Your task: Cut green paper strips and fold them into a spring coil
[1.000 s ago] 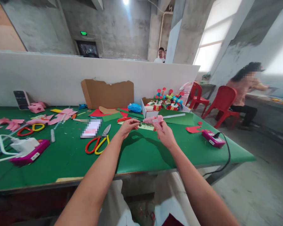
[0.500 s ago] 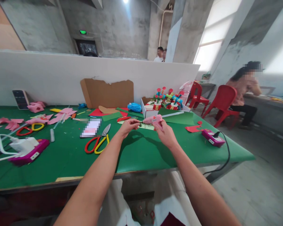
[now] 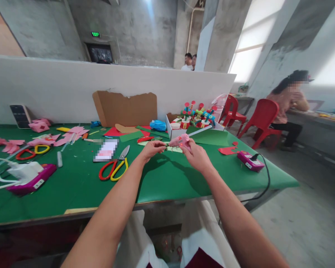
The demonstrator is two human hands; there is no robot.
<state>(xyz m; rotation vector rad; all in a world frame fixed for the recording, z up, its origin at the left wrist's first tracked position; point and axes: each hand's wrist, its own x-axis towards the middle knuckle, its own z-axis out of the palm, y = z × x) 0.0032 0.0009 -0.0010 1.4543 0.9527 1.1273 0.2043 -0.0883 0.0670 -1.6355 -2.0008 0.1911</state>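
My right hand [image 3: 197, 155] is wrapped round a pink hot glue gun [image 3: 180, 140], whose nozzle points left. A red light glows on its side, and a pale glue stick [image 3: 202, 130] slants up behind it. My left hand [image 3: 152, 149] is closed in a pinch at the nozzle's left, on a tiny dark green piece [image 3: 165, 147] mostly hidden by the fingers. Whether nozzle and piece touch, I cannot tell. Beneath both hands lies pale green paper [image 3: 175, 149]. Just beyond my left hand are a red-handled tool [image 3: 145, 139] and a green folded strip [image 3: 156, 139].
Red-and-yellow-handled scissors [image 3: 118, 165] lie left of my forearm, beside a phone [image 3: 106, 150]. A white box [image 3: 176, 133] holds several colourful paper figures. Purple power strips [image 3: 35, 180] sit at both sides. A person [image 3: 287, 100] sits at the right.
The view has shifted slightly. Both hands stay close together at the same spot, and the red light on the glue gun shows more clearly now.
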